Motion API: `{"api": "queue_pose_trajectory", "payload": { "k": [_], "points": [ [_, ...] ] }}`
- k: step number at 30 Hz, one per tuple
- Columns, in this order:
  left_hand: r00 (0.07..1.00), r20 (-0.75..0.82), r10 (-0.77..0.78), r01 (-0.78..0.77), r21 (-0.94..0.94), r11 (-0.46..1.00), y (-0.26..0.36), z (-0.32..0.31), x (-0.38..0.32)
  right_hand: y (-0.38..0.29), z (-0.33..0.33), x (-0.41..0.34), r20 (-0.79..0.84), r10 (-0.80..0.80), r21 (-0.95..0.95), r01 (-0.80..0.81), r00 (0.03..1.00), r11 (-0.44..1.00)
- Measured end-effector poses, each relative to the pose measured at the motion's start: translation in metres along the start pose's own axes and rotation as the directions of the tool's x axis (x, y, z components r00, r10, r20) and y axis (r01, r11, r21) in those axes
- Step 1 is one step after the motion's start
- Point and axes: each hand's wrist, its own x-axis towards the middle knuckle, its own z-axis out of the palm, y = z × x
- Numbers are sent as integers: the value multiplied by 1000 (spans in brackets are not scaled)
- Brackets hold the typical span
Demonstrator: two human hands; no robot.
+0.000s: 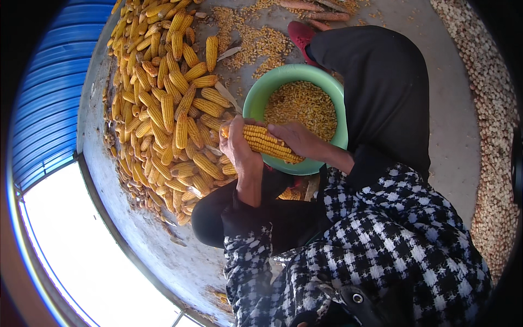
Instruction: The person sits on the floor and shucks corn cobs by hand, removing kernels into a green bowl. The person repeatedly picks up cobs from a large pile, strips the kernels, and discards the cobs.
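A yellow ear of corn (267,141) is held slantwise above the near left rim of a green plastic basin (255,98). My left hand (240,149) is wrapped around its left end. Across the upper side of the ear lies my right hand (296,139), with the thumb pressed on the kernels and its other fingers partly hidden. Near the right thumb a strip of the ear looks bare of kernels. Loose corn kernels (302,102) cover the bottom of the basin, which sits between my legs.
Left of the basin spreads a big pile of husked corn ears (163,106). Scattered kernels (265,45) and several stripped reddish cobs (327,15) lie on the concrete floor (445,122) beyond. A long heap of small pale pieces (490,143) runs along the right. My red shoe (301,39) is beside the basin.
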Motion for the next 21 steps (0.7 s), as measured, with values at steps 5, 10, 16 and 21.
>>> {"api": "queue_pose_trajectory", "payload": {
  "k": [5,10,16,21],
  "points": [
    [997,-67,-49,54,83,995,7,-7,9,-8,15,-2,-44,-307,39,308,951,950],
    [993,-106,-42,47,41,998,-3,-11,11,-8,14,-12,-6,-122,40,122,993,992],
    [996,-85,-16,18,12,1000,-5,-6,8,10,12,-5,-107,3,174,16,994,985],
    [997,-41,68,-67,31,997,-3,-1,9,3,3,-4,-90,97,234,-74,991,969]
  ]
}}
